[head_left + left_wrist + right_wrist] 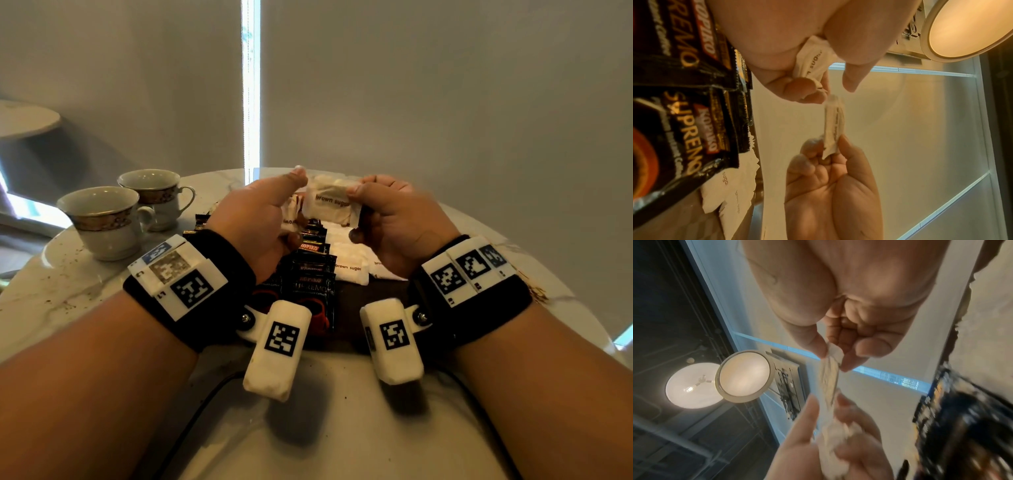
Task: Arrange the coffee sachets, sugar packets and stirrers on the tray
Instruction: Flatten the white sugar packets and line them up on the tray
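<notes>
Both hands hover over a dark wooden tray (349, 296). My left hand (274, 205) grips a small bunch of white brown-sugar packets (813, 63) in its curled fingers, thumb raised. My right hand (368, 209) pinches one end of a single brown-sugar packet (330, 202) between thumb and forefinger. That packet's other end is by the left thumb tip; I cannot tell whether they touch. On the tray lie a row of black coffee sachets (313, 270) and, to their right, a row of sugar packets (346, 260). No stirrers are in view.
Two gold-banded teacups (102, 219) (154, 195) stand on the round marble table (68, 284) at the left. A black cable (191, 421) runs over the near edge. A lower round table (24, 118) is at the far left.
</notes>
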`<state>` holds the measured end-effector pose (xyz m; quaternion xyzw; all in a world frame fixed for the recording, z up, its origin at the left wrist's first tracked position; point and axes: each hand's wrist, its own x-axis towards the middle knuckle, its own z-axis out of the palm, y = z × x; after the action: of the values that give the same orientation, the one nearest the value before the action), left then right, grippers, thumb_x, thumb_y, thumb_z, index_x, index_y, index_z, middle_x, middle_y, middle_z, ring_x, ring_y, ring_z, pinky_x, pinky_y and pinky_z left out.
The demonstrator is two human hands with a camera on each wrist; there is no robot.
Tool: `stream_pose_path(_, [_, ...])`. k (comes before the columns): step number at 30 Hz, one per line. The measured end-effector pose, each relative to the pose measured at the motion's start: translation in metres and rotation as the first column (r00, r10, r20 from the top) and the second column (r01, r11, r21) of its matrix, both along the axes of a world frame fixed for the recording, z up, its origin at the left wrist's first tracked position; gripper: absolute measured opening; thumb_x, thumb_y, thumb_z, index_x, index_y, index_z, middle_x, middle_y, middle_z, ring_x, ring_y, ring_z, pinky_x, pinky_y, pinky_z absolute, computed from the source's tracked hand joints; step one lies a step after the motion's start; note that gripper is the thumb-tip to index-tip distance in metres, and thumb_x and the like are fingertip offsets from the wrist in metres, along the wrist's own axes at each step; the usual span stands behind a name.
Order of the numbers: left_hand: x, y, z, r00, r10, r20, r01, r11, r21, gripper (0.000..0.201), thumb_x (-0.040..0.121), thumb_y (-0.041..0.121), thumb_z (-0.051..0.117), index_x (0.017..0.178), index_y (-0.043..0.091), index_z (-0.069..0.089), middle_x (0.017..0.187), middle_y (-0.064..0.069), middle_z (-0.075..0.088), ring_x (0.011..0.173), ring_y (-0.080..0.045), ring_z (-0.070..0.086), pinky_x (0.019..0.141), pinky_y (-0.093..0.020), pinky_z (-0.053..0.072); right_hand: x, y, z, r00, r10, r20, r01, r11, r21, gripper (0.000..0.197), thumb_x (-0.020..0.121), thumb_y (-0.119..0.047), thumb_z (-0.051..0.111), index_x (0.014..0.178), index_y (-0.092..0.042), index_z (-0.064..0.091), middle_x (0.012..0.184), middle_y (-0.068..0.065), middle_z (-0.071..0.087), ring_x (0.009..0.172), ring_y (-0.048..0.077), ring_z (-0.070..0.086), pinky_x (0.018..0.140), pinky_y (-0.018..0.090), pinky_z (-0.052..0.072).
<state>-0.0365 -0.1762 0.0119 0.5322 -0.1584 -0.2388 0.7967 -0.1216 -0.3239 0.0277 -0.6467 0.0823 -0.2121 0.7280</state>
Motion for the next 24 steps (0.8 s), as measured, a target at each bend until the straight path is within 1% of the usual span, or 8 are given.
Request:
stream_pose_path(6, [0.004, 0.001, 0.003, 0.999, 0.005, -0.037, -0.006, 1.0, -0.026, 0.022, 0.095, 0.025, 0.067, 0.111, 0.013, 0.061, 0.088, -0.001, 0.065, 0.061, -0.01, 0.059, 0.045, -0.024, 0.042, -0.013, -0.062, 0.014, 0.983, -0.184, -0.015, 0.185, 0.976, 0.115, 0.006, 0.098, -0.011, 0.055, 0.101, -0.013, 0.06, 0.074, 0.002, 0.07, 0.052, 0.007, 0.044, 0.047, 0.019, 0.026])
stream_pose_path(10, [0.005, 0.001, 0.003, 0.999, 0.02, -0.044, -0.021, 0.999, -0.027, 0.023, 0.095, 0.024, 0.067, 0.114, 0.013, 0.061, 0.088, -0.001, 0.065, 0.059, -0.01, 0.06, 0.044, -0.024, 0.042, -0.019, -0.091, -0.006, 0.962, -0.103, -0.254, 0.128, 0.988, 0.082, 0.009, 0.098, -0.013, 0.053, 0.097, -0.013, 0.061, 0.068, 0.0, 0.059, 0.05, 0.007, 0.039, 0.043, 0.018, 0.025])
stream_pose_path(13, [0.005, 0.001, 0.003, 0.999, 0.021, -0.036, -0.022, 0.999, -0.025, 0.019, 0.095, 0.024, 0.067, 0.11, 0.014, 0.061, 0.087, -0.001, 0.065, 0.059, -0.011, 0.059, 0.043, -0.024, 0.041, -0.021, -0.1, -0.02, 0.881, -0.033, -0.471, 0.061, 0.997, 0.045, 0.011, 0.097, -0.012, 0.055, 0.094, -0.01, 0.066, 0.06, 0.0, 0.06, 0.046, 0.006, 0.042, 0.042, 0.018, 0.037])
stream_pose_path(15, [0.006, 0.0, 0.004, 0.999, 0.018, -0.037, -0.019, 0.999, -0.027, 0.018, 0.095, 0.023, 0.066, 0.11, 0.015, 0.061, 0.086, -0.001, 0.065, 0.059, -0.011, 0.058, 0.043, -0.024, 0.041, -0.02, -0.106, -0.024, 0.84, -0.027, -0.541, 0.052, 0.998, 0.03, 0.011, 0.094, -0.01, 0.057, 0.088, -0.007, 0.065, 0.052, -0.001, 0.057, 0.043, 0.006, 0.044, 0.041, 0.017, 0.04])
stream_pose_path(18, [0.006, 0.0, 0.004, 0.999, 0.018, -0.044, -0.019, 0.999, -0.028, 0.017, 0.094, 0.023, 0.067, 0.109, 0.016, 0.062, 0.084, -0.001, 0.065, 0.059, -0.011, 0.058, 0.043, -0.024, 0.041, -0.016, -0.113, -0.029, 0.8, -0.035, -0.598, 0.073, 0.996, 0.04, 0.01, 0.084, -0.006, 0.063, 0.093, -0.002, 0.063, 0.053, 0.002, 0.055, 0.04, 0.007, 0.048, 0.039, 0.019, 0.044])
stream_pose_path(20, [0.006, 0.0, 0.004, 0.999, 0.017, -0.042, -0.018, 0.999, -0.027, 0.014, 0.095, 0.023, 0.066, 0.107, 0.016, 0.062, 0.083, -0.001, 0.065, 0.059, -0.011, 0.058, 0.042, -0.024, 0.041, -0.014, -0.115, -0.033, 0.779, -0.051, -0.625, 0.092, 0.995, 0.033, 0.012, 0.086, -0.004, 0.061, 0.097, -0.001, 0.062, 0.053, 0.002, 0.053, 0.038, 0.007, 0.047, 0.05, 0.021, 0.049])
stream_pose_path(22, [0.006, 0.001, 0.004, 0.999, 0.015, -0.038, -0.016, 1.0, -0.019, 0.014, 0.095, 0.023, 0.066, 0.107, 0.016, 0.064, 0.082, -0.001, 0.065, 0.06, -0.011, 0.058, 0.043, -0.024, 0.041, -0.013, -0.115, -0.036, 0.766, -0.048, -0.641, 0.081, 0.996, 0.022, 0.006, 0.088, -0.003, 0.058, 0.094, -0.004, 0.06, 0.052, 0.0, 0.048, 0.036, 0.006, 0.041, 0.053, 0.021, 0.041])
stream_pose_path(24, [0.007, 0.001, 0.004, 0.999, 0.008, -0.039, -0.008, 1.0, -0.012, 0.016, 0.095, 0.024, 0.065, 0.109, 0.015, 0.064, 0.083, -0.001, 0.065, 0.06, -0.011, 0.059, 0.043, -0.024, 0.041, -0.012, -0.113, -0.035, 0.755, -0.038, -0.655, 0.067, 0.998, 0.019, 0.004, 0.089, -0.004, 0.056, 0.087, -0.007, 0.056, 0.053, -0.002, 0.041, 0.034, 0.005, 0.035, 0.041, 0.018, 0.032])
